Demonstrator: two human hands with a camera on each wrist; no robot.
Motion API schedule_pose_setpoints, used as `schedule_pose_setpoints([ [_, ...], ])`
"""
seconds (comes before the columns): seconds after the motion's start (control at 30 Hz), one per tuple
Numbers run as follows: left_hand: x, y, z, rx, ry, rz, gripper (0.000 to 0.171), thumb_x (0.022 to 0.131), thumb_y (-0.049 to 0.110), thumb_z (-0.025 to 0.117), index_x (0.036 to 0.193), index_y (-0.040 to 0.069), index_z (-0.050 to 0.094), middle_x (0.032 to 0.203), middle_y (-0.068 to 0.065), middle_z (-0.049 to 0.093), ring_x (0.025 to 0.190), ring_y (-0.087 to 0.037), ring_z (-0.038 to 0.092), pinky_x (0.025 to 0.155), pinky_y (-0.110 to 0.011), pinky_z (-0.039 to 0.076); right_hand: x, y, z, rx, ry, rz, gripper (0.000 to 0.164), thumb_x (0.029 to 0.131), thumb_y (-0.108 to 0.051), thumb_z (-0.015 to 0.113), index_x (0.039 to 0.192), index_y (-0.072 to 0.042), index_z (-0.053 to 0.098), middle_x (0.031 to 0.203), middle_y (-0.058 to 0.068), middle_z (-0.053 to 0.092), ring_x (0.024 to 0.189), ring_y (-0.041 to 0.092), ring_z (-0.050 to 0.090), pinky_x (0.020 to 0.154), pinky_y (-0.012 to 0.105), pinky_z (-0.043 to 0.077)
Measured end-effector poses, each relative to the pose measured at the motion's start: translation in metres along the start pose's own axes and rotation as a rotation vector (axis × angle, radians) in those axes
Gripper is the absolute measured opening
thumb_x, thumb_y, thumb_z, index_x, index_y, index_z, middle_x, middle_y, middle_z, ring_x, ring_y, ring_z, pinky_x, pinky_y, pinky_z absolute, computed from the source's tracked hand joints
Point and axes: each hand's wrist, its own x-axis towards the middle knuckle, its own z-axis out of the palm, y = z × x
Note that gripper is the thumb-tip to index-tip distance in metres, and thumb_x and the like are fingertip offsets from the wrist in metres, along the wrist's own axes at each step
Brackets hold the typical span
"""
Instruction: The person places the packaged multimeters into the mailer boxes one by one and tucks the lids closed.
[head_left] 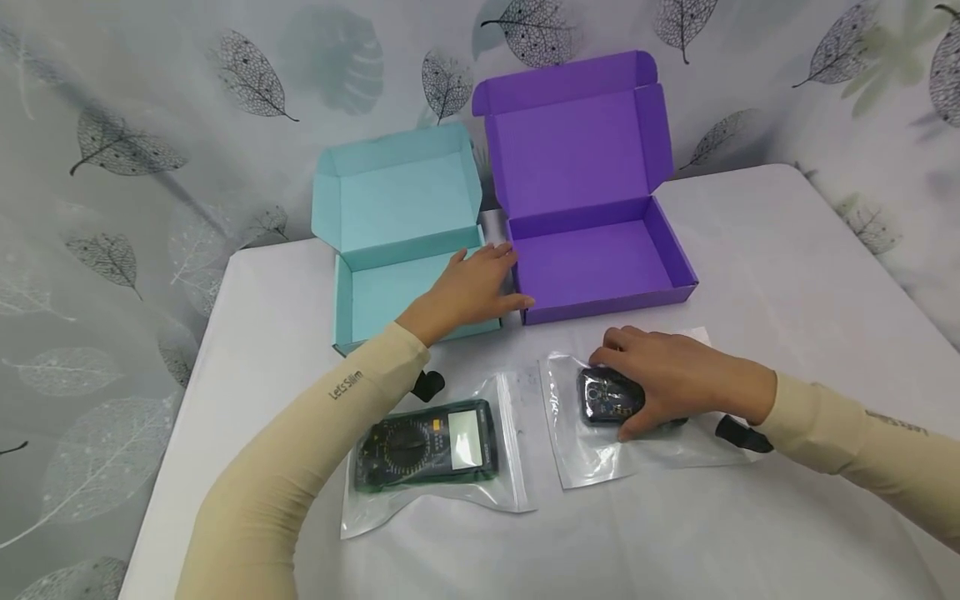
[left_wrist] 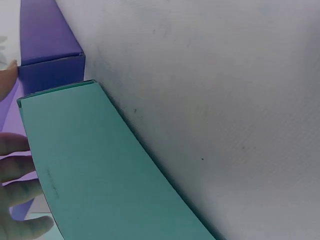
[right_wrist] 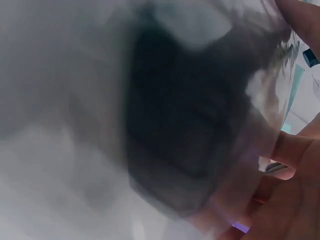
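My left hand (head_left: pixel 476 287) reaches over the right end of an open teal box (head_left: pixel 408 187), fingers extended at the left edge of an open purple box (head_left: pixel 566 158). In the left wrist view, its fingers lie beside the wall of the teal box (left_wrist: pixel 110 170). With curled fingers and thumb, my right hand (head_left: pixel 671 375) grips a black handheld device (head_left: pixel 609 398) through a clear plastic bag (head_left: pixel 577 467). That hand covers much of the device, which appears as a blurred dark shape in the right wrist view.
A multimeter (head_left: pixel 405 446) in a clear zip bag (head_left: pixel 480 500) lies in front of the teal box, close to my left forearm. Both boxes have raised lids near the back edge of the white-covered table (head_left: pixel 570 542). A leaf-patterned curtain (head_left: pixel 247 75) hangs behind.
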Motion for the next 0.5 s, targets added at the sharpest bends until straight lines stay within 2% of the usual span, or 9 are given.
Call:
schedule_pose_setpoints([
  [0.23,0.0031,-0.0007,-0.003,-0.007,-0.009,0.004,0.085,0.098,0.061,0.064,0.159,0.007,0.042,0.167,-0.01,0.03,0.153,-0.029,0.029,0.12,-0.062,0.02,-0.0066,-0.0001,0.0062,0.003,0.057,-0.028,0.07,0.066,-0.052,0.094,0.121,-0.017,0.068,0.107,-0.005,0.054,0.084,0.011,0.055,0.067,0.036,0.052],
  [0.4,0.0043,-0.0013,-0.0034,0.033,0.008,0.009,0.084,0.096,0.064,0.065,0.156,0.008,0.048,0.165,-0.009,0.035,0.15,-0.027,0.036,0.117,-0.06,0.027,-0.0076,-0.004,0.0094,-0.029,0.068,-0.025,0.06,0.068,-0.044,0.091,0.117,-0.017,0.069,0.101,-0.008,0.051,0.081,0.007,0.052,0.063,0.034,0.05],
  [0.5,0.0065,-0.0011,-0.0043,0.044,0.009,0.008,0.084,0.095,0.065,0.066,0.155,0.008,0.05,0.164,-0.009,0.037,0.148,-0.027,0.039,0.116,-0.059,0.03,-0.0076,-0.0057,0.0093,-0.052,0.067,-0.021,0.061,0.068,-0.043,0.091,0.118,-0.015,0.07,0.102,-0.006,0.052,0.082,0.008,0.052,0.064,0.034,0.051],
])
